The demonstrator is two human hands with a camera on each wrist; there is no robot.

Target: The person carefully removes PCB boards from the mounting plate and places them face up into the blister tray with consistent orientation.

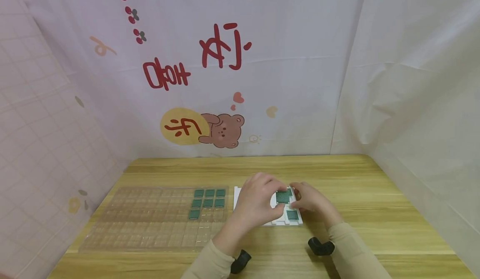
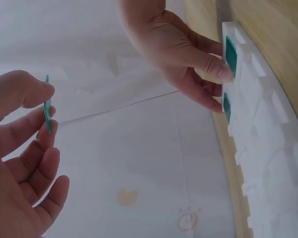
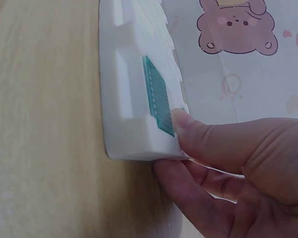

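Note:
My left hand [image 1: 255,202] pinches a small green circuit board [image 1: 283,197] between thumb and fingertips, above a white tray [image 1: 237,195]. In the left wrist view, that board [image 2: 47,111] is seen nearly edge-on and apart from the tray. My right hand [image 1: 313,199] grips the tray's right end, thumb on top and fingers at the side, as the right wrist view shows. One green board [image 3: 159,96] lies in a tray pocket near the right thumb. A second seated board [image 2: 227,106] shows beyond that thumb in the left wrist view. My left hand covers much of the tray in the head view.
To the left lies a clear plastic tray [image 1: 150,216] with many pockets; several green boards [image 1: 210,193] sit in its upper right part. The wooden table [image 1: 375,229] meets a printed cloth backdrop [image 1: 292,83]. Black wrist mounts [image 1: 320,246] are on both forearms.

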